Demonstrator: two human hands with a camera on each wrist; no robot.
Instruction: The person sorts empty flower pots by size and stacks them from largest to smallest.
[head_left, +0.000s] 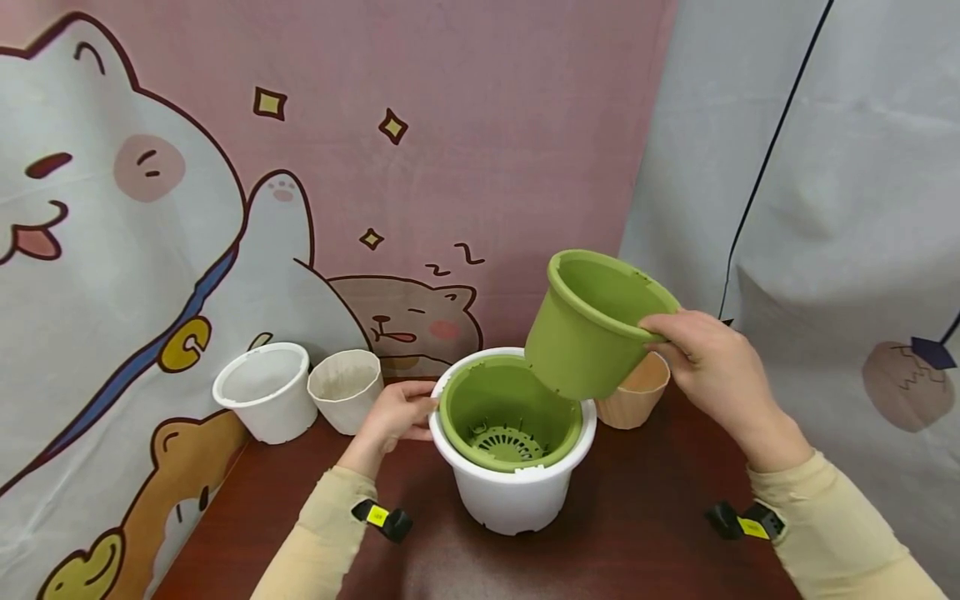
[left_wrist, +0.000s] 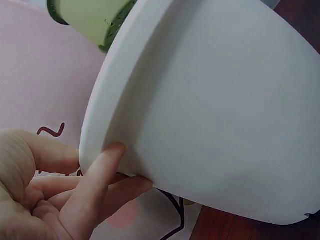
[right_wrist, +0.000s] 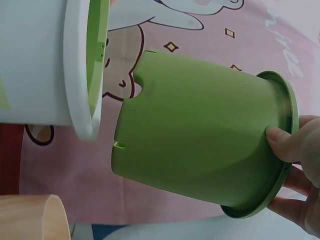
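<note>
My right hand (head_left: 716, 375) grips the rim of a green plastic flowerpot (head_left: 573, 342), holding it tilted in the air above and to the right of a white flowerpot (head_left: 513, 500). In the right wrist view the thumb (right_wrist: 282, 142) lies on the green pot's outer wall, just below its rim. Inside the white pot sits another green flowerpot (head_left: 480, 404), with a slotted bottom. My left hand (head_left: 397, 414) holds the white pot's rim at its left side. The left wrist view shows its fingers (left_wrist: 97, 185) pinching that rim.
At the back left stand a white round pot (head_left: 273, 417) and a cream faceted pot (head_left: 348, 408). A tan faceted pot (head_left: 633, 408) stands behind the raised green one. All are on a dark red table (head_left: 450, 575), before a printed cloth backdrop (head_left: 487, 150).
</note>
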